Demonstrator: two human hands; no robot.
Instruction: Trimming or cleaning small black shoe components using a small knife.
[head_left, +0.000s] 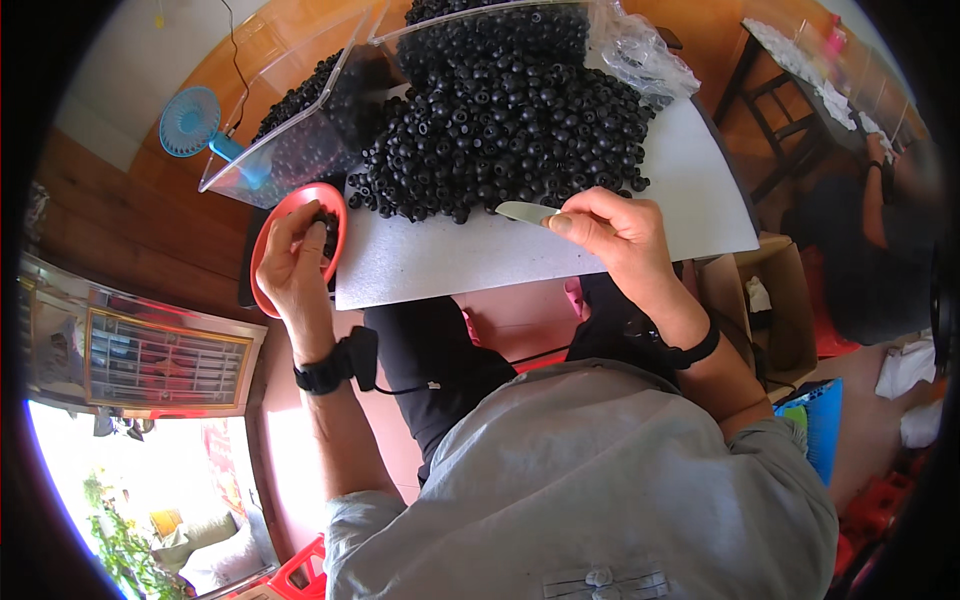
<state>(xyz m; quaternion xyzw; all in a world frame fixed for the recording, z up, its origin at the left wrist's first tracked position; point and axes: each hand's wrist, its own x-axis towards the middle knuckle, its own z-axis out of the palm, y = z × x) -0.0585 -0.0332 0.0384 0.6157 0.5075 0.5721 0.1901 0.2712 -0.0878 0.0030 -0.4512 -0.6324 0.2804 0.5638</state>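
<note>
My right hand grips a small knife with a pale, round-ended blade pointing left, just in front of a big heap of black round parts with holes. The heap covers the far part of a white tabletop. Beside the table's left edge, my left hand is over a red oval bowl. Its thumb and fingers are drawn together, and what they pinch is hidden. A few black parts show in the bowl next to the fingertips.
Clear plastic bins with more black parts stand behind and left of the heap. A crumpled clear bag lies at the back right, a blue fan far left. On the right are a cardboard box and another person seated.
</note>
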